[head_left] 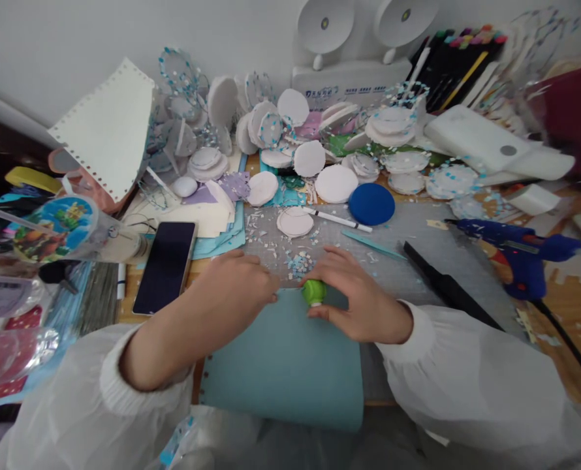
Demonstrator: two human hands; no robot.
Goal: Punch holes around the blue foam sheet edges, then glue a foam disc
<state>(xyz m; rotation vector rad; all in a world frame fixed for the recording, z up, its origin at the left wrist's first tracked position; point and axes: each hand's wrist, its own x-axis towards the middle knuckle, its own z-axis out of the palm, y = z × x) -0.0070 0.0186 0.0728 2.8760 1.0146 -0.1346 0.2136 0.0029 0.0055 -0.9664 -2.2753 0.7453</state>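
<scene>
A blue-green sheet (290, 365) with punched holes at its left edge lies at the table's front and hangs over the edge. My right hand (352, 294) grips a small bright green object (314, 292) between thumb and fingers at the sheet's top edge. My left hand (241, 284) is curled, knuckles up, over the sheet's upper left corner; whatever its fingertips hold is hidden. Small blue and white paper bits (300, 262) lie just beyond the hands, near a white paper disc (295, 222).
A dark phone (166, 267) and a drink cup (75, 228) are on the left. Behind stand many white paper discs and a blue round lid (371, 203). Teal tweezers (373, 243), a black tool (447, 284) and a blue glue gun (525, 251) lie to the right.
</scene>
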